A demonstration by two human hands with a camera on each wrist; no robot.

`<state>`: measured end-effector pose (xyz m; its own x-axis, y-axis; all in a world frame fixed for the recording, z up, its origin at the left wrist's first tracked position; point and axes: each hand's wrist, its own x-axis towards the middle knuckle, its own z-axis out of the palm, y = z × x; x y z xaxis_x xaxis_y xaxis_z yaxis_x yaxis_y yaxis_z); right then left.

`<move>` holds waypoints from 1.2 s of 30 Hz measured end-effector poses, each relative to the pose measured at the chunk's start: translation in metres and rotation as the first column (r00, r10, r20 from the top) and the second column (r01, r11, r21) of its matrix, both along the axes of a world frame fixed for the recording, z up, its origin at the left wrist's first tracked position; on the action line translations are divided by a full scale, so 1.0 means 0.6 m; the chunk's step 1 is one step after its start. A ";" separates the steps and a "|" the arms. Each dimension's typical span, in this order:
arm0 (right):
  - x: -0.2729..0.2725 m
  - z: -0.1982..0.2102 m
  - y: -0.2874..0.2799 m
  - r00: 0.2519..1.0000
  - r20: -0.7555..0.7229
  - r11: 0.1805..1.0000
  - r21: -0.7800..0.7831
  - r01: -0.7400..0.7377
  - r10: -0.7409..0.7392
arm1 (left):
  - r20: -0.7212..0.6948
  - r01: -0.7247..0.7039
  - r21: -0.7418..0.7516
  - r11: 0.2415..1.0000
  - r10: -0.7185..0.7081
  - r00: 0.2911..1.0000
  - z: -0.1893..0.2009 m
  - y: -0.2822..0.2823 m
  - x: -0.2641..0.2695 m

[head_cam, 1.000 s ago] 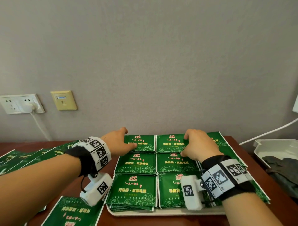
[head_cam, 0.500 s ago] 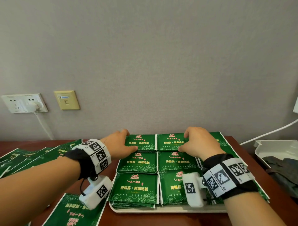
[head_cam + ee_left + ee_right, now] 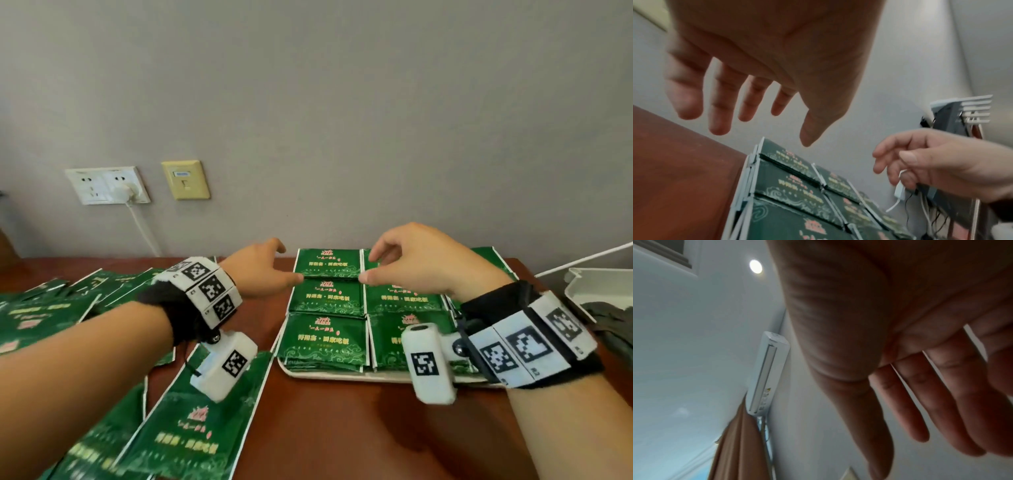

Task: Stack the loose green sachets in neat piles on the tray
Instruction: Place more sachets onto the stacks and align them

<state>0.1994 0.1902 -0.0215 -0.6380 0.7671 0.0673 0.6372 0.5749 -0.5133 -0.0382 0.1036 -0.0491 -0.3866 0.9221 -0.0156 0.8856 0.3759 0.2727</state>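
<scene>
Green sachets lie in neat piles on the white tray, in rows of stacks. The far-left pile sits between my two hands. My left hand hovers just left of it, fingers relaxed and empty, also clear in the left wrist view. My right hand hangs above the far middle pile, fingers loosely spread and holding nothing, as the right wrist view confirms. Loose sachets lie scattered on the table to the left of the tray.
The brown table ends at a grey wall with a white socket, a plugged cable and a yellow plate. A white container with dark contents stands at the right. More loose sachets cover the far left.
Both hands have lifted off the far piles and drawn slightly apart from them; they pressed on the sachets before. The view has shifted to the left.
</scene>
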 end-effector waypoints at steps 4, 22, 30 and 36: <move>-0.027 0.000 -0.093 0.984 0.013 0.983 -0.065 -0.174 0.175 | 0.098 -0.039 -0.039 0.998 0.042 0.994 -0.002 -0.124 -0.023; -0.204 -0.126 -0.356 0.815 0.532 0.967 -0.028 -0.255 0.230 | -0.047 -0.048 -0.410 0.911 0.032 0.998 -0.056 -0.450 -0.065; -0.168 -0.117 -0.379 0.744 0.580 0.931 -0.080 -0.355 0.333 | -0.049 -0.067 -0.375 0.924 0.052 0.997 -0.065 -0.454 -0.073; -0.062 -0.121 -0.353 0.754 0.590 0.957 -0.192 -0.217 0.290 | -0.048 0.021 -0.340 0.940 -0.039 0.998 -0.067 -0.435 -0.055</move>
